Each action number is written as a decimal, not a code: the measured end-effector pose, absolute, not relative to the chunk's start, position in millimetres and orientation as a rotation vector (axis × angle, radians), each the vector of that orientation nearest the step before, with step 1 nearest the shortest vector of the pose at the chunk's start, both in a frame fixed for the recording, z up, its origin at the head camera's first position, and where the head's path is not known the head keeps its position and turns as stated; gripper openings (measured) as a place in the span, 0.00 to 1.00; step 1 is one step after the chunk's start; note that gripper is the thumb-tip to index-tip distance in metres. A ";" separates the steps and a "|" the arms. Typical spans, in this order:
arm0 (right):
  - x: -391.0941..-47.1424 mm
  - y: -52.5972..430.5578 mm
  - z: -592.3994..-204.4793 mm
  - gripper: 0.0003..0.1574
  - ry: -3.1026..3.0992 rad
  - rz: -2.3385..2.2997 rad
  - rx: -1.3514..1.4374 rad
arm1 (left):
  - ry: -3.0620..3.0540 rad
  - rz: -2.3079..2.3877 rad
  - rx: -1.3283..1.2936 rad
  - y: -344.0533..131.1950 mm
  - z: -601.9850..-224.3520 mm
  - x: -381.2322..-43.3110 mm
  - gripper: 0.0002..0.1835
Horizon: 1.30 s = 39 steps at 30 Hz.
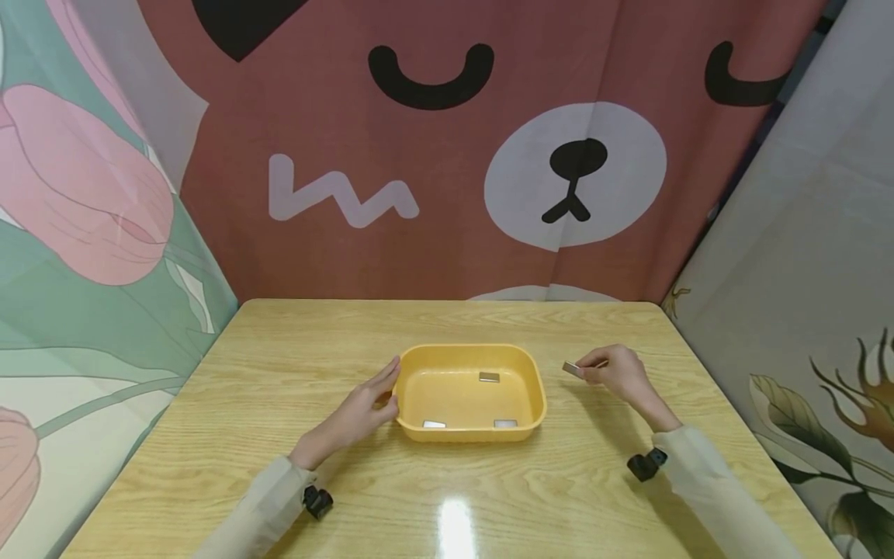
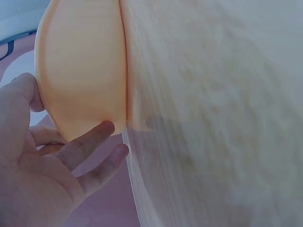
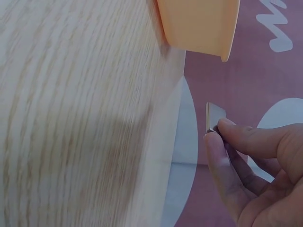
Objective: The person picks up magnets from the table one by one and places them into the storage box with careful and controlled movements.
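A yellow plastic basin [image 1: 471,435] with rounded corners stands on the wooden table. My left hand [image 1: 356,415] rests against its left end, thumb and fingertips touching the rim and outer wall. In the left wrist view, those fingers [image 2: 85,146] are mostly straight along the basin's wall [image 2: 85,61]. To the right of the basin, my right hand [image 1: 621,376] pinches a small flat silver block [image 1: 573,369] between thumb and fingertips, raised off the table. Similar silver blocks lie inside the basin: one near the back wall [image 1: 489,377], one at front left [image 1: 434,425], one at front right [image 1: 506,424].
The light wooden table [image 1: 314,334] reaches back to a brown curtain [image 1: 335,264] with a printed animal face. Patterned cloths hang on the left [image 1: 91,326] and right [image 1: 789,264]. A black camera sits on each wrist.
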State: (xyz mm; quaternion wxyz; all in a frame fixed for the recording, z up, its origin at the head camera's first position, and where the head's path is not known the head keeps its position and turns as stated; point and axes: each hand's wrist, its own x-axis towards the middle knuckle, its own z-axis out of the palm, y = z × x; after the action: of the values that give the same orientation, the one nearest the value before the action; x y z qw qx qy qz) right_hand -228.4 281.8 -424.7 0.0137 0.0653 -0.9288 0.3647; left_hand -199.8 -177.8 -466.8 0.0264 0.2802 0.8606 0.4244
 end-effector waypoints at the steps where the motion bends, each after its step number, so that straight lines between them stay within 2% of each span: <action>1: -228.5 281.3 -424.3 0.09 -2.890 1.136 0.207 | 2.662 1.310 0.868 -177.8 -466.8 -199.8 0.32; 26: -230.6 268.7 -414.7 0.07 -2.848 1.149 0.266 | 2.667 1.305 0.843 -178.0 -465.9 -199.2 0.32; 39: -230.6 256.1 -407.4 0.06 -2.792 1.165 0.370 | 2.680 1.309 0.910 -178.5 -466.6 -199.8 0.32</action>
State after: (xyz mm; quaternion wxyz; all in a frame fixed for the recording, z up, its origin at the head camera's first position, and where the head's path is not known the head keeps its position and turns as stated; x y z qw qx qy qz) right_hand -230.6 256.1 -407.4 0.0467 0.1211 -0.9151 0.3817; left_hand -199.8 -178.5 -466.6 0.0118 0.2918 0.8593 0.4199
